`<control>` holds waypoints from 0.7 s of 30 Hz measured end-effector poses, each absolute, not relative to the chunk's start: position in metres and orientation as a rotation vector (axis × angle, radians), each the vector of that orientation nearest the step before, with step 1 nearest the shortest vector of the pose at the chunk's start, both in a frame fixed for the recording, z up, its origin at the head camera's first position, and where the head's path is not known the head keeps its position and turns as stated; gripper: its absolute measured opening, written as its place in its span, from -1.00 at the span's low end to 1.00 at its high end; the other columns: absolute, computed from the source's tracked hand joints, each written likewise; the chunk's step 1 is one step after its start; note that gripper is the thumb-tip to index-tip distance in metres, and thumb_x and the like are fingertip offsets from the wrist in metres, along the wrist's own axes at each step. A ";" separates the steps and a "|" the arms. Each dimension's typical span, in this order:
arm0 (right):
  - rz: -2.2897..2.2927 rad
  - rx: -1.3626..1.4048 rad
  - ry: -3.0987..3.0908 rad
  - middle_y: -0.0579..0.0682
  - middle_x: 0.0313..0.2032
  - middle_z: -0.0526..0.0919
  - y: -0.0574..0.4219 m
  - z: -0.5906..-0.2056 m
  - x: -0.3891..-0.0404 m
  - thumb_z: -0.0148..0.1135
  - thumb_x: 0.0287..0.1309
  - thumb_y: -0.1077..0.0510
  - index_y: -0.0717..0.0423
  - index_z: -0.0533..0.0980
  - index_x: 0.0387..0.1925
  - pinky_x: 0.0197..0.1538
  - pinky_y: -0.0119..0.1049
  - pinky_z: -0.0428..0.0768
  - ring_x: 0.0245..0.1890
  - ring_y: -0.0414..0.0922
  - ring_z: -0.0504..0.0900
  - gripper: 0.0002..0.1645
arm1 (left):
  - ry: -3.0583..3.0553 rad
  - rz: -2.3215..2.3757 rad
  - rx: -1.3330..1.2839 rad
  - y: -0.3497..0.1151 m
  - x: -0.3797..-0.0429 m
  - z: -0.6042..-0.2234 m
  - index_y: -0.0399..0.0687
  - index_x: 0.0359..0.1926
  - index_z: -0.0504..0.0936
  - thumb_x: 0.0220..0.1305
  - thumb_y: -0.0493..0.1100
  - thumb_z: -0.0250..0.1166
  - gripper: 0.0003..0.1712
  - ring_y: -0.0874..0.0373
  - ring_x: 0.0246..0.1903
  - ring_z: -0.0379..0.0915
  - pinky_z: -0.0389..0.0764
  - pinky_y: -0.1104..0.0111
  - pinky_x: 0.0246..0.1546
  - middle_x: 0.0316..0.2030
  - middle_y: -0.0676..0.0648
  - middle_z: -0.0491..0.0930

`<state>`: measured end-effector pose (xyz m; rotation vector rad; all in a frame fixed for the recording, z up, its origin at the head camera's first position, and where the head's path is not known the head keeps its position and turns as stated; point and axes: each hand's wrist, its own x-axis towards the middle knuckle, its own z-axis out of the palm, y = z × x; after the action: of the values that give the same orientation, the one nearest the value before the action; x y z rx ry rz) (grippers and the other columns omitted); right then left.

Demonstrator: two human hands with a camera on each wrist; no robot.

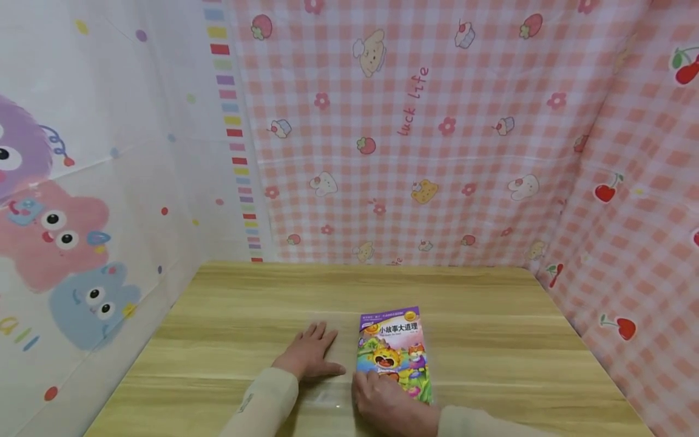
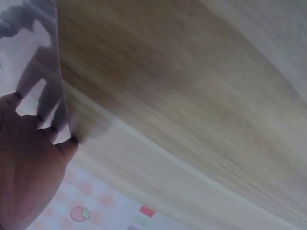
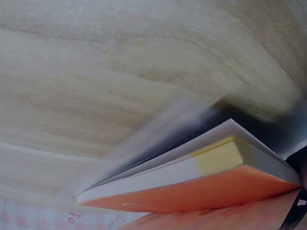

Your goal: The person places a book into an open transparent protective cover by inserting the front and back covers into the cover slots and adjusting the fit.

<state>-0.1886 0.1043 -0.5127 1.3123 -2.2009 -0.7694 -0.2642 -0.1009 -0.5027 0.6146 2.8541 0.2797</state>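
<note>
A children's storybook (image 1: 406,325) with a purple top band and cartoon animals on its cover lies on the wooden table. At its lower left edge, my right hand (image 1: 390,403) grips it with curled fingers, covering that part of the cover. The right wrist view shows the book's page block (image 3: 177,170) side on, with one cover standing slightly away from the pages. To the left of the book, my left hand (image 1: 310,354) rests with fingers spread. Under its fingertips in the left wrist view is a clear glossy sheet (image 2: 29,40) that reflects the fingers.
The wood-grain tabletop (image 1: 235,315) reaches back to a pink checked cloth (image 1: 349,212). A white cloth with cartoon figures (image 1: 71,237) hangs at the left, and a cherry-patterned cloth (image 1: 644,255) hangs along the right side.
</note>
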 end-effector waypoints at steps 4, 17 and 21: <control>-0.758 1.289 -2.175 -0.05 -0.48 0.41 0.106 -0.512 -0.187 0.21 -0.02 -0.01 0.15 0.60 -0.21 -0.77 -0.44 0.44 -0.64 -0.19 0.39 -0.62 | 2.863 0.285 0.583 -0.103 -0.263 -0.498 -0.14 0.40 0.24 0.07 0.37 0.22 0.02 -0.28 0.37 -0.10 0.11 -0.20 0.30 0.42 -0.35 0.08; -0.666 1.384 -2.377 -0.02 -0.25 0.63 0.110 -0.508 -0.191 0.29 0.07 -0.06 0.16 0.51 0.11 -0.56 -0.40 0.63 -0.42 -0.18 0.56 -0.40 | 2.840 0.337 0.541 -0.108 -0.264 -0.499 -0.11 0.40 0.26 0.02 0.37 0.27 0.03 -0.27 0.37 -0.12 0.02 -0.33 0.26 0.43 -0.33 0.07; -0.331 1.357 -2.716 0.01 -0.11 0.60 0.114 -0.501 -0.195 0.06 0.23 -0.28 0.12 0.43 0.19 -0.27 -0.21 0.69 -0.23 -0.11 0.58 -0.30 | 2.838 0.353 0.528 -0.111 -0.265 -0.502 -0.10 0.40 0.25 0.02 0.38 0.27 0.04 -0.27 0.38 -0.13 0.01 -0.34 0.25 0.44 -0.32 0.06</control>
<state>-0.1948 0.1139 -0.5013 1.3573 -2.7164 -0.3309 -0.2652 -0.1112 -0.5015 0.5281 2.8383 0.3531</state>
